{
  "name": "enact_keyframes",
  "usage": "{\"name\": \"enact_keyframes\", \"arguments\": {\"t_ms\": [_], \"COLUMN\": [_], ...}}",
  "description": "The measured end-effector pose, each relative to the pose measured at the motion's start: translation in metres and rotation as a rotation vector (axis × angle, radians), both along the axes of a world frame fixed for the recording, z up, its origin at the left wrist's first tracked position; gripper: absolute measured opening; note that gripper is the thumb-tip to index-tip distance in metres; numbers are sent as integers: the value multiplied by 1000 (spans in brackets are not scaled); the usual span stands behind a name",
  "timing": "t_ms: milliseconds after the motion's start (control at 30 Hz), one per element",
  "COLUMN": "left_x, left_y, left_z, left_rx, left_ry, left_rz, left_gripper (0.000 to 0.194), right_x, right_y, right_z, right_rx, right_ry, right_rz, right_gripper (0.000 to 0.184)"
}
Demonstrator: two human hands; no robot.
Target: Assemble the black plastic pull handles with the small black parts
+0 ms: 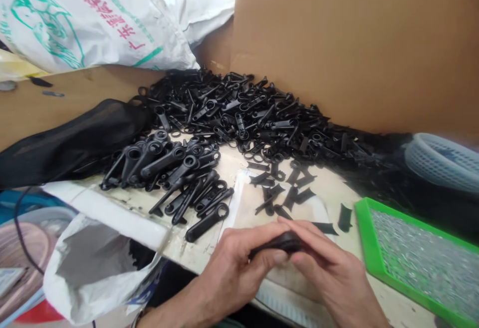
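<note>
Between my two hands is a black plastic handle-shaped part (282,242), mostly covered by fingers. My left hand (243,258) is closed around its left end, thumb along the near side. My right hand (329,263) pinches the other end, its fingers over the top. Just beyond the hands, several loose curved black pieces (294,195) lie on a pale sheet. A group of black ring-ended handles (187,168) lies to the left of them. Right of my right hand stands a green tray (368,240) filled with small shiny metal pieces (422,253).
A large heap of black plastic parts (239,108) covers the back of the table against a cardboard wall (355,43). A grey-blue basket (445,161) stands at right. An open white sack (97,263) hangs at front left; a printed white sack (101,13) is behind.
</note>
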State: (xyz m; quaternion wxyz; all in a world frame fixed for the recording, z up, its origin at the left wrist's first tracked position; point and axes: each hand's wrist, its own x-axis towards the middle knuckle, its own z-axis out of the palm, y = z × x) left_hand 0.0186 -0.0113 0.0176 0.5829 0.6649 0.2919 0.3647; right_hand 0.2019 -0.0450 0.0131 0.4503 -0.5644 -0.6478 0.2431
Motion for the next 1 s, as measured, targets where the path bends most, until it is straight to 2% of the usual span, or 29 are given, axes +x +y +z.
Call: {"name": "enact_keyframes", "arguments": {"t_ms": [67,133,233,300,367,400,467,533,633,700,767,833,900,1000], "left_x": [-1,-2,-7,-13,-21,-25,-32,-36,-38,-39,-40,-44,-48,-50], "left_y": [-1,1,7,12,16,17,19,20,25,31,38,46,52,54], "left_z": [-1,-5,-12,-16,-21,-23,-27,-30,-30,-26,-23,-22,-22,-20], "left_rx": [1,39,269,475,678,771,924,1007,1030,1000,973,960,944,928], "left_ry": [44,110,193,248,336,395,536,694,906,1017,1081,1098,1087,988], "left_rz": [30,95,258,368,462,506,580,620,635,642,650,663,669,695], "left_gripper": [31,28,24,28,35,36,31,26,30,37,44,45,42,36], "right_x": [-6,-16,-32,-33,-23,-15,3,16,24,24,29,39,53,68], "right_y": [1,6,22,41,68,84,119,153,191,203,203,192,169,119], "right_z": [-4,-7,-3,6,16,21,27,26,15,10,11,17,25,29], "right_rx": [-3,-29,-99,-178,-272,-302,-275,-219,-219,-243,-248,-241,-244,-256], "right_ry": [-40,-39,22,-23,-191,-319,-400,-469,-535,-530,-485,-397,-270,-75], "right_rz": [-7,-83,-115,42,244,273,145,2,-88,-103,-134,-188,-225,-218], "right_gripper": [23,19,24,28,30,30,35,35,27,18,16,19,25,37]}}
